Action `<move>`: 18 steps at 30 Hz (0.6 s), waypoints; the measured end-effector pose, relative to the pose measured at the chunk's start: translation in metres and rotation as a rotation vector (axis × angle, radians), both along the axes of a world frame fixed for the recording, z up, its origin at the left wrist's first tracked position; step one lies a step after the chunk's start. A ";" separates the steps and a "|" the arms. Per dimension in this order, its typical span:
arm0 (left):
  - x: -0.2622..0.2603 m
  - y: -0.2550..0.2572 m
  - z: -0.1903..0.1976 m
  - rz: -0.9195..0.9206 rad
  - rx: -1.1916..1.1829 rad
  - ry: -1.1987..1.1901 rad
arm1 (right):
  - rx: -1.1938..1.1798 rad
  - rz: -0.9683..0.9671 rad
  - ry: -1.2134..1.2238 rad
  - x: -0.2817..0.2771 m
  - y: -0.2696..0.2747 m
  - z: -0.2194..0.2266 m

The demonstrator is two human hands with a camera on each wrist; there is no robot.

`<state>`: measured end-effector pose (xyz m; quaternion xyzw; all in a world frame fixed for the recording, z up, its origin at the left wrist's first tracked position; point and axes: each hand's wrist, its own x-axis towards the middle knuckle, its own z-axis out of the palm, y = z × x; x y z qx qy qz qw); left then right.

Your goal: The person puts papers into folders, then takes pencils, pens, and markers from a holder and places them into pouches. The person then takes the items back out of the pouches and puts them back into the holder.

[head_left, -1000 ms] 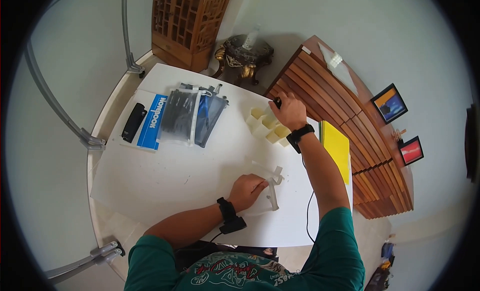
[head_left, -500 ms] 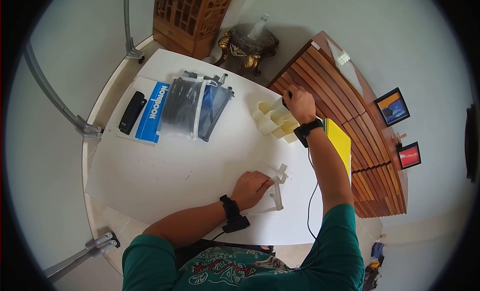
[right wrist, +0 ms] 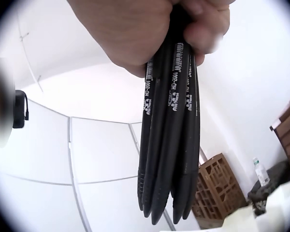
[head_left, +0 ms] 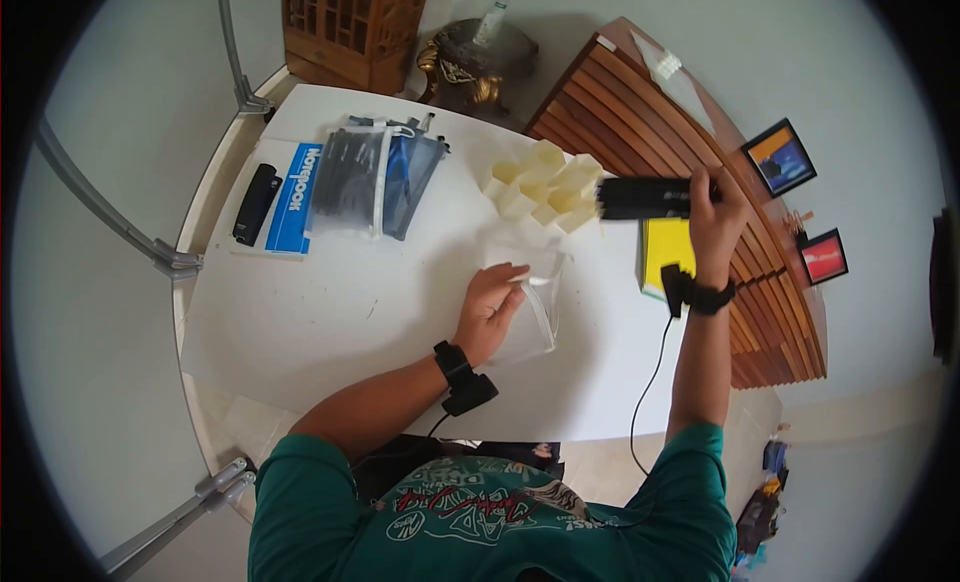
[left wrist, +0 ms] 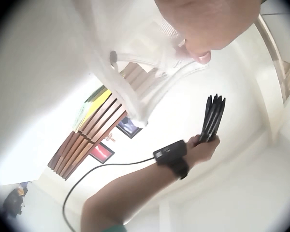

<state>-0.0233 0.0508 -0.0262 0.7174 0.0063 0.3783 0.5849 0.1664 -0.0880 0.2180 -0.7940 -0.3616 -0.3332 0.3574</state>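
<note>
In the head view my right hand (head_left: 715, 232) grips a bundle of black pens (head_left: 645, 198), raised over the right side of the table. Close up in the right wrist view, the pens (right wrist: 169, 121) point tips down, with white lettering on their barrels. My left hand (head_left: 488, 312) pinches the edge of a clear zip pouch (head_left: 548, 322) near the middle of the table. The pouch's white zip strip (left wrist: 128, 99) bows apart in the left wrist view. A cream pen holder with several hexagonal cells (head_left: 520, 200) stands left of the pens.
Filled mesh zip pouches (head_left: 345, 182) lie at the table's back left, beside a blue-and-white notebook (head_left: 292, 207) with a black stapler-like object (head_left: 257, 204) on it. A yellow folder (head_left: 668, 247) is at the right edge. A cable (head_left: 640, 407) trails from my right wrist.
My right hand has risen from the pen holder and moved right, drawing out the bundle of black pens. My left hand has lifted the clear pouch, which now spreads wider.
</note>
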 end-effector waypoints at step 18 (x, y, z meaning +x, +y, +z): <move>-0.003 0.001 0.000 -0.453 -0.247 0.094 | -0.428 0.379 0.990 -0.068 -0.007 -0.176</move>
